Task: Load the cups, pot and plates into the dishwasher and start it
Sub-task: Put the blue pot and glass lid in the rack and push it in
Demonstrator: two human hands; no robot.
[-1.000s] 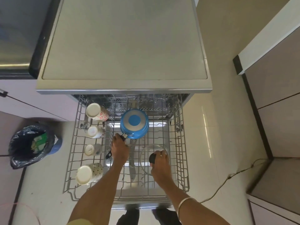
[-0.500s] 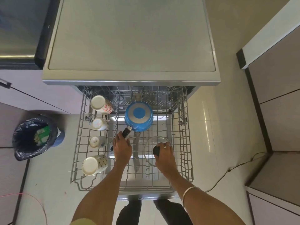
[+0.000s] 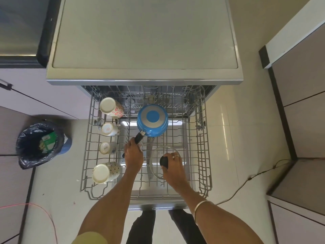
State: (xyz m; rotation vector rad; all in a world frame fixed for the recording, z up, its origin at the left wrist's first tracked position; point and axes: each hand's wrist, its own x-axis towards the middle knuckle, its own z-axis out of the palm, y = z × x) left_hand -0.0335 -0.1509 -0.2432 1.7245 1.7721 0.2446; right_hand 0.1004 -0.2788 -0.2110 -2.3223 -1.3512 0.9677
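The wire rack (image 3: 204,155) of the dishwasher (image 3: 144,74) is pulled out over the open door. A blue pot (image 3: 152,120) lies upside down at the rack's back middle. My left hand (image 3: 134,155) grips its black handle (image 3: 139,138). My right hand (image 3: 173,164) holds the black knob (image 3: 164,161) of a glass lid (image 3: 158,152) over the rack's middle right. Several cups lie along the rack's left side: a red-flowered cup (image 3: 111,107), a white cup (image 3: 110,129), a small cup (image 3: 107,148) and a dotted cup (image 3: 105,172).
A bin with a black bag (image 3: 37,145) stands on the floor left of the rack. A black cable (image 3: 246,180) runs over the tiles on the right, a red one (image 3: 35,206) at lower left. Cabinets (image 3: 299,103) line the right side.
The view has shifted a little. Both hands keep their grips; the pot and the lid stay at about the same spots in the rack.
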